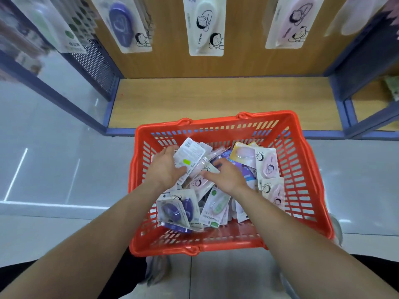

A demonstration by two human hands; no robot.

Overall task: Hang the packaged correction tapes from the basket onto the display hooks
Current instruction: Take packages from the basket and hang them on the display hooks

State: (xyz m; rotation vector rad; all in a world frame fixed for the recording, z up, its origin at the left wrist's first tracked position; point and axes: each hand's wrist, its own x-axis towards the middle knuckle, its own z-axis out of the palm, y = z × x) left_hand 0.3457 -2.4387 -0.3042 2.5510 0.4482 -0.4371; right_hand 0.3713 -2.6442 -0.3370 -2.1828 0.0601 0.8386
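Observation:
A red plastic basket stands on the floor before the display, filled with several packaged correction tapes in purple, pink, green and white. My left hand grips a white pack turned back side up, with a green sticker, at the basket's left. My right hand reaches into the heap at the middle, fingers curled among the packs; what it holds is hidden. Above, a purple pack, a white pack and a pink pack hang on the wooden display back.
A wooden bottom shelf with a blue frame lies just beyond the basket. A perforated blue side panel stands at the left, with more hanging packs. Grey tiled floor surrounds the basket.

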